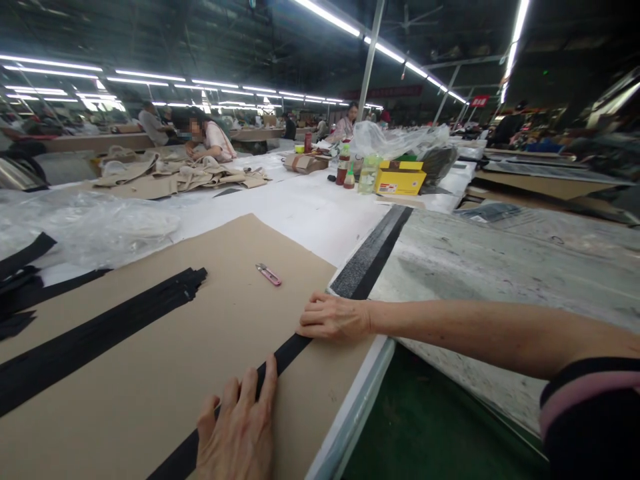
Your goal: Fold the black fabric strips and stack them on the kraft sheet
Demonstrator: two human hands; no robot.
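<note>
A long black strip (290, 350) lies across a brown cardboard sheet (150, 360) on the white table. My left hand (240, 427) rests flat on the near part of the strip, fingers stretched out. My right hand (334, 318) lies palm down on the strip's far part near the cardboard's right edge, fingers together and flat. The strip runs on past my right hand as a wider black band (373, 253). A bundle of black strips (100, 330) lies to the left on the cardboard. Small pink snips (269, 274) sit beyond my hands.
Clear plastic wrap (95, 227) lies at the left. Beige fabric pieces (175, 175), bottles (343, 168) and a yellow box (400, 179) stand farther back, where other people work. A grey table (500, 267) is at the right, with a green floor gap (425, 427) between.
</note>
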